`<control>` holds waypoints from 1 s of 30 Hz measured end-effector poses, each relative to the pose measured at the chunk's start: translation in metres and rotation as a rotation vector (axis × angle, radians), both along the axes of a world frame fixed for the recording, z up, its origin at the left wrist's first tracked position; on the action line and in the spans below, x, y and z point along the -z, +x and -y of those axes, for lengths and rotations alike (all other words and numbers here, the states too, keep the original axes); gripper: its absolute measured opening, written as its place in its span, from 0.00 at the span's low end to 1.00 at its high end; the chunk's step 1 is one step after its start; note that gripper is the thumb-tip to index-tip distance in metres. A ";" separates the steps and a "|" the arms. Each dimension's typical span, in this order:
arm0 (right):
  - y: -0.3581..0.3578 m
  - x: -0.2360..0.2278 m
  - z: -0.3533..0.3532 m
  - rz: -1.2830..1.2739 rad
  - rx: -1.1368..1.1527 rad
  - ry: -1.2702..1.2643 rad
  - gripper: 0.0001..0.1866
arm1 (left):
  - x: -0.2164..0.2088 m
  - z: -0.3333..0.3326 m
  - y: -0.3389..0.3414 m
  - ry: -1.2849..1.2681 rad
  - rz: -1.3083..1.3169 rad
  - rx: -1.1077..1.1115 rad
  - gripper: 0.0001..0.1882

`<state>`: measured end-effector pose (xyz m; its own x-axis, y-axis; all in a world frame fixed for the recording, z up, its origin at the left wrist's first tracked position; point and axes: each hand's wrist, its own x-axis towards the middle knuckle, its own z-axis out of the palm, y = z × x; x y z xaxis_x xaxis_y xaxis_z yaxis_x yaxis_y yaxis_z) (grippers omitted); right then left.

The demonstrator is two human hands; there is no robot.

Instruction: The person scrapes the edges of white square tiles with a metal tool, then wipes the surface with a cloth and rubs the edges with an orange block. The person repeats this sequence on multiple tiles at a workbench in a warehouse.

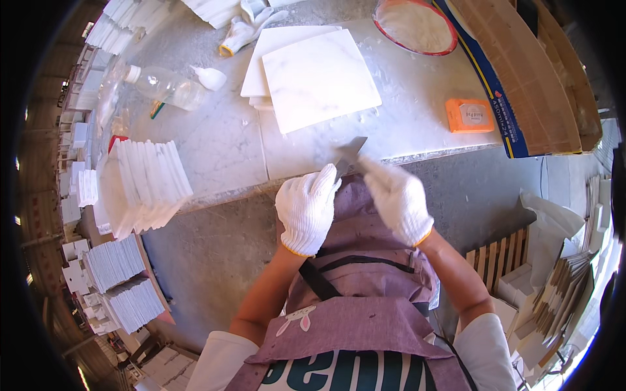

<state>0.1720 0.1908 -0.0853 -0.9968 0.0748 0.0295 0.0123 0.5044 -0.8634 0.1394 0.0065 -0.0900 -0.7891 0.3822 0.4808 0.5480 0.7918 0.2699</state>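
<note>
In a white knit glove with a yellow cuff, my left hand (306,210) is closed on a putty knife or scraper, in front of my apron at the bench edge. Its grey metal blade (353,148) points up and away from me, and the grip is mostly hidden by the glove. Close to the blade on the right is my right hand (399,201), gloved the same way. Its fingers are smeared by motion, so I cannot tell whether they touch the blade. Beyond both hands, a white marble-look tile (321,81) lies askew over other tiles.
The bench (228,140) also bears a plastic bottle (171,88), an empty-looking glove (251,27), a red-rimmed tub of pale powder (416,26) and an orange box (469,115). A tile stack (147,186) stands at the left, a cardboard box (531,72) at the right.
</note>
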 end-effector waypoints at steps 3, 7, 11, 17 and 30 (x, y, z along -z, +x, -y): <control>0.015 -0.008 0.009 0.031 -0.067 -0.183 0.17 | -0.002 0.000 0.001 0.022 -0.025 -0.027 0.14; 0.007 -0.030 -0.001 0.427 0.286 -0.803 0.21 | -0.014 -0.004 0.004 0.295 -0.037 -0.072 0.12; 0.016 -0.033 -0.001 0.309 0.276 -0.887 0.31 | -0.031 -0.010 0.018 0.384 -0.014 0.082 0.16; 0.022 -0.050 0.003 0.242 0.233 -0.927 0.35 | -0.024 -0.008 -0.009 0.196 -0.161 -0.015 0.15; 0.019 -0.043 -0.016 0.396 0.254 -1.799 0.24 | -0.060 -0.002 -0.006 0.256 -0.192 -0.090 0.09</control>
<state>0.1914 0.2070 -0.0419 -0.8864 -0.1217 -0.4467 0.2404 -0.9455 -0.2194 0.1338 0.0083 -0.0304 -0.6997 0.1621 0.6958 0.5388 0.7593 0.3650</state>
